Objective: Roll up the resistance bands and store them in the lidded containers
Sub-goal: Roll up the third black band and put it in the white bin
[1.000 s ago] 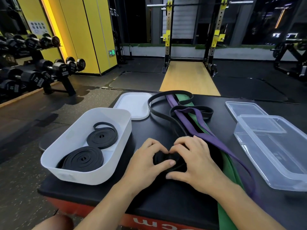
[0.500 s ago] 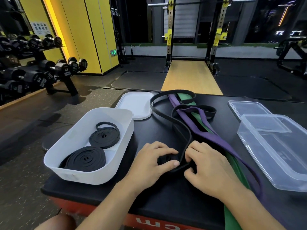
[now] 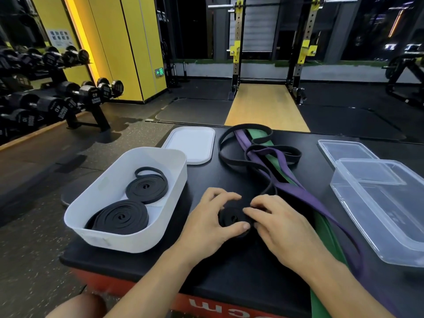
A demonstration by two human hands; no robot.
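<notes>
A black band (image 3: 231, 218) lies partly coiled on the black table (image 3: 241, 267), its loose length (image 3: 229, 157) trailing away toward the far edge. My left hand (image 3: 206, 223) and my right hand (image 3: 282, 226) both grip the coil from either side. A purple band (image 3: 305, 193) and a green band (image 3: 325, 228) lie stretched out to the right of my hands. The white container (image 3: 101, 230) at the left holds two rolled black bands (image 3: 121, 218), (image 3: 146, 188). Its white lid (image 3: 190, 144) lies behind it. A clear container (image 3: 387, 239) stands at the right.
A clear lid (image 3: 344, 149) lies behind the clear container. Dumbbell racks (image 3: 57, 97) stand at the left on the gym floor. A squat rack (image 3: 270, 53) with a wooden platform rises beyond the table. The table's red front edge (image 3: 206, 301) is near my body.
The coil between my hands has grown and turned. The loose black length has been drawn in closer and the far loop has shifted slightly.
</notes>
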